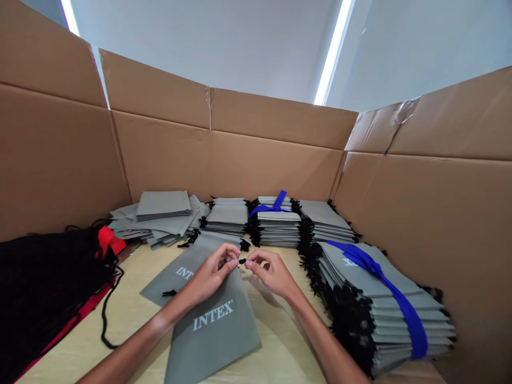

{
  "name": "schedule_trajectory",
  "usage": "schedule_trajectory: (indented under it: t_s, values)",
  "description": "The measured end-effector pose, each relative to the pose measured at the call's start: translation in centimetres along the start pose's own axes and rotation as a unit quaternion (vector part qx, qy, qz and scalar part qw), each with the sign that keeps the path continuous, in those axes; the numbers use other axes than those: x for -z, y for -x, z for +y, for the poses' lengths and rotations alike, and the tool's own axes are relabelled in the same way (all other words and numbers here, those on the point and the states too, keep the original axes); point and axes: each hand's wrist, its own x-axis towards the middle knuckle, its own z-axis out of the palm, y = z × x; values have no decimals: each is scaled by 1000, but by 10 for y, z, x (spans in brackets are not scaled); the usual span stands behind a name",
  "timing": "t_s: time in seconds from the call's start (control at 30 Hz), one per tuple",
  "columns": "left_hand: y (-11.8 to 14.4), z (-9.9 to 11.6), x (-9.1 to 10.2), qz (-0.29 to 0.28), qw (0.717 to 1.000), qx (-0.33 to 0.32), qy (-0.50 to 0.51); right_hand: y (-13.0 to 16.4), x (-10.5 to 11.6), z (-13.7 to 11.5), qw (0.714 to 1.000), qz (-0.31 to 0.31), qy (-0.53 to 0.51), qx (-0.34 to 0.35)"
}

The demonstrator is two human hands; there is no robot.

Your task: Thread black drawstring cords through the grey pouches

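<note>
A grey drawstring bag (224,333) printed INTEX lies on the pale table, its top corner under my hands. My left hand (216,269) pinches that corner, thumb against fingers. Just right of it, my right hand (270,269) has thumb and forefinger closed on a short black cord end (242,261) that sticks out at the corner. Beneath and behind lies another grey INTEX bag (168,280), partly covered by my left forearm. A black cord tuft (169,293) shows beside that forearm.
Stacks of grey bags with black cord ends stand at the back, one stack (278,229) tied with blue ribbon. A large tied bundle (384,298) sits right. Loose grey pouches (164,208) lie back left. A black cord heap (52,288) fills the left. Cardboard walls (276,160) surround the table.
</note>
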Motion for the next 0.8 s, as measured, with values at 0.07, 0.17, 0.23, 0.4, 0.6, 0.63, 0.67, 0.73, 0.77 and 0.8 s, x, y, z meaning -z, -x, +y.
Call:
schedule_trajectory:
  t_s: [0.07, 0.17, 0.23, 0.4, 0.6, 0.63, 0.67, 0.73, 0.77, 0.8]
  values:
    - [-1, 0, 4, -13, 1000, -3, -23, -1, 2, 0, 1000, -3, -8, -2]
    - [-1, 1, 7, -25, 994, -24, -103, -1, 2, 1, 1000, -3, -1, 0]
    - [0, 2, 7, -23, 987, -46, -154, -1, 2, 2, 1000, -1, 8, 2]
    - [-1, 0, 10, -10, 971, -98, -216, -1, 1, 1, 1000, -2, 7, 10]
    - [1, -2, 9, -18, 969, -102, -226, -1, -3, 6, 1000, 1, 19, 9]
    - [2, -2, 8, -27, 969, -100, -222, -1, -3, 6, 999, -2, 35, 8]
    - [3, -2, 7, -36, 970, -99, -218, -1, -3, 5, 998, -5, 56, 9]
    - [4, -2, 5, -50, 971, -101, -211, 0, 1, -3, 994, -4, 107, 20]
    - [4, -2, 4, -51, 971, -101, -209, 2, 4, -10, 991, 9, 132, 31]
    - [5, -2, 3, -48, 972, -99, -208, 5, 9, -19, 987, 25, 154, 46]
